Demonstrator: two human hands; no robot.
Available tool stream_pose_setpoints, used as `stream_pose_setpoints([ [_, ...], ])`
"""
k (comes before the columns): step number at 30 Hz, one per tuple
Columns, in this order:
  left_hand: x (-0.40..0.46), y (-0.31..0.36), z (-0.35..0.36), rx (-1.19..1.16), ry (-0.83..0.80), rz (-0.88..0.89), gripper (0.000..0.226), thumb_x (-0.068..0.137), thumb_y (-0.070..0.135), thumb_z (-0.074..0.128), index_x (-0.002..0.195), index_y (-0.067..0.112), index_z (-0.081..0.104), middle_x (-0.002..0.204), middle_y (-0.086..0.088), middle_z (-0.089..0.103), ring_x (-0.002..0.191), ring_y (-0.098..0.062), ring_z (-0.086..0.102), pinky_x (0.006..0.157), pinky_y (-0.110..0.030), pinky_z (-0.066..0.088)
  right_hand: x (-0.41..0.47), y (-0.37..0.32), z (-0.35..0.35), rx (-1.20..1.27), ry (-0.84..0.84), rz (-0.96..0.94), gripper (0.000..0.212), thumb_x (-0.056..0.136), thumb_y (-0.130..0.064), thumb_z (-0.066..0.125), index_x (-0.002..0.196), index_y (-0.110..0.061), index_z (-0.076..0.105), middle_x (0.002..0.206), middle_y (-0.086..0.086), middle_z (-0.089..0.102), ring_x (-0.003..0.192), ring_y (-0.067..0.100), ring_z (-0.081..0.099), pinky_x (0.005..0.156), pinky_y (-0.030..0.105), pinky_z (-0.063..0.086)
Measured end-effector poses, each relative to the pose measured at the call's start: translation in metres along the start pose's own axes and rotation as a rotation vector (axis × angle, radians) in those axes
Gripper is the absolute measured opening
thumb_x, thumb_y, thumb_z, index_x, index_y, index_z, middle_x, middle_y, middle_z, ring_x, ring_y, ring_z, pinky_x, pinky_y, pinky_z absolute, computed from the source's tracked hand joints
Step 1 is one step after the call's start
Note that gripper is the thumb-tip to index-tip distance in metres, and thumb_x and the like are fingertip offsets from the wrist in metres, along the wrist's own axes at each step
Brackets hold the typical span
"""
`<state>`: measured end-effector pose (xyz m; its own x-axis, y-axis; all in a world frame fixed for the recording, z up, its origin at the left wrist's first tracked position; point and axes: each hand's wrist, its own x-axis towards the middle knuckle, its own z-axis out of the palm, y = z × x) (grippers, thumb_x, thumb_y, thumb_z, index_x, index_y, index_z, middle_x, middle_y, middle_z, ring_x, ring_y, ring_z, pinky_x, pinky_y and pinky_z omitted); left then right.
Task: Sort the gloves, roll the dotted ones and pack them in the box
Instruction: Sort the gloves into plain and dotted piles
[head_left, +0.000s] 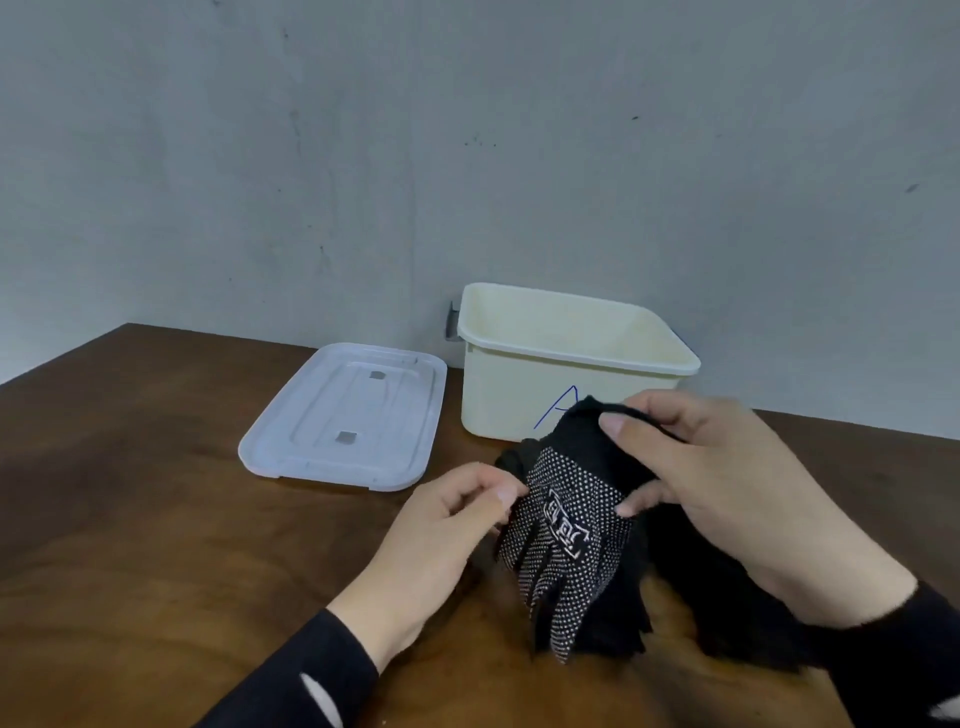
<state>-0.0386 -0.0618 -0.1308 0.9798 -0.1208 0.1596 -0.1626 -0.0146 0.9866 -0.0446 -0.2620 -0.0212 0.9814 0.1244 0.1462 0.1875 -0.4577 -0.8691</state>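
Gloves are bunched together above the worktop (156, 519), held between both hands just in front of the box (566, 374). On top is a black dotted glove (566, 530), its palm side turned up, covered in white dots with a white printed mark across the middle; its finger ends hang down toward the near edge of the worktop. Behind and beneath it lies more plain black glove fabric (727, 597), reaching under the right wrist; how many gloves make up this dark bundle cannot be told.

The right hand (717, 483) grips the cuff end of the bundle from above, its fingers (618, 423) curled over the black cuff and the thumb pressed against the dotted glove's right edge. The left hand (441, 525) pinches the left edge of the dotted glove between thumb and forefinger, the other fingers loosely curled. Both arms wear dark sleeves.

The box is cream plastic and open, standing against the grey wall (467, 156), with a blue mark drawn on its near side, partly hidden by the gloves. Its translucent white lid (343, 421) lies flat on the brown wooden worktop just to the left of the box, apart from the hands.
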Motion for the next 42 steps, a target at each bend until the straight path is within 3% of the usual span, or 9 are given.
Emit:
stream_pose_setpoints([
  [5,0.008,-0.002,-0.006,-0.058,0.268,-0.037,0.025,0.1,0.026,0.051,0.088,0.029,0.073,0.074,0.001,0.066,0.075,-0.018,0.066,0.073,-0.035,0.056,0.032,-0.032,-0.028,-0.121,0.069,-0.081,0.048,0.092,-0.05,0.061,0.097,-0.004,0.072,0.11,0.04,0.056,0.071,0.023,0.075,0.083,0.049,0.06],
  [10,0.009,-0.006,-0.013,-0.029,0.35,-0.072,0.022,0.1,0.029,0.05,0.093,0.029,0.07,0.076,0.002,0.068,0.075,-0.016,0.067,0.07,-0.026,0.057,0.051,-0.047,-0.042,-0.181,0.263,-0.271,0.024,0.096,-0.038,0.063,0.091,-0.019,0.077,0.09,0.004,0.077,0.08,0.014,0.076,0.089,0.047,0.059],
  [12,0.01,-0.007,-0.014,0.021,0.357,-0.07,0.019,0.099,0.033,0.051,0.092,0.031,0.069,0.077,0.007,0.068,0.073,-0.01,0.066,0.068,-0.021,0.055,0.043,-0.029,-0.035,-0.212,0.278,-0.308,0.015,0.096,-0.034,0.064,0.089,-0.029,0.077,0.089,-0.008,0.077,0.085,0.006,0.072,0.088,0.029,0.056],
  [14,0.01,-0.009,-0.014,0.098,0.347,-0.062,0.016,0.099,0.035,0.051,0.094,0.034,0.067,0.079,0.012,0.068,0.074,-0.004,0.065,0.068,-0.02,0.053,0.025,0.004,-0.02,-0.306,0.219,-0.316,0.015,0.094,-0.029,0.066,0.088,-0.04,0.075,0.089,-0.024,0.074,0.086,-0.008,0.065,0.08,0.01,0.047],
  [20,0.009,-0.011,-0.013,0.288,0.286,-0.063,0.013,0.098,0.039,0.051,0.094,0.039,0.063,0.085,0.021,0.066,0.082,0.005,0.061,0.072,-0.015,0.048,-0.027,0.11,0.024,-0.497,-0.086,-0.265,0.032,0.087,-0.059,0.052,0.109,-0.049,0.072,0.123,-0.041,0.057,0.125,-0.017,0.043,0.106,0.017,0.037],
  [24,0.008,-0.013,-0.012,0.385,0.26,-0.082,0.012,0.097,0.04,0.051,0.095,0.042,0.062,0.091,0.02,0.067,0.09,0.002,0.062,0.073,-0.012,0.044,-0.028,0.111,0.019,-0.611,-0.075,-0.314,0.042,0.092,-0.067,0.043,0.115,-0.047,0.071,0.125,-0.039,0.056,0.131,-0.017,0.038,0.118,0.032,0.021],
  [27,0.008,-0.014,-0.011,0.497,0.22,-0.09,0.012,0.098,0.042,0.05,0.102,0.042,0.061,0.097,0.022,0.066,0.094,0.005,0.059,0.071,-0.007,0.039,-0.03,0.103,0.017,-0.579,-0.251,-0.266,0.059,0.086,-0.076,0.041,0.132,-0.045,0.058,0.139,-0.042,0.04,0.136,-0.027,0.018,0.124,0.021,-0.005],
  [33,0.009,-0.019,-0.006,0.744,0.094,-0.092,0.04,0.096,0.054,0.043,0.134,0.044,0.049,0.114,0.029,0.059,0.105,0.008,0.052,0.086,-0.012,0.037,-0.03,0.105,0.013,-0.337,-0.16,-0.166,0.045,0.094,-0.058,0.037,0.125,-0.041,0.066,0.127,-0.036,0.058,0.125,-0.027,0.039,0.113,0.005,0.024],
  [42,0.026,-0.024,0.037,0.683,0.097,-0.072,0.054,0.094,0.059,0.042,0.145,0.042,0.032,0.134,0.015,0.056,0.125,-0.004,0.049,0.105,-0.028,0.04,-0.023,0.121,0.023,-0.378,-0.184,-0.099,0.042,0.106,-0.03,0.042,0.147,-0.04,0.044,0.156,-0.033,0.028,0.139,-0.026,0.009,0.121,0.013,0.01],
])
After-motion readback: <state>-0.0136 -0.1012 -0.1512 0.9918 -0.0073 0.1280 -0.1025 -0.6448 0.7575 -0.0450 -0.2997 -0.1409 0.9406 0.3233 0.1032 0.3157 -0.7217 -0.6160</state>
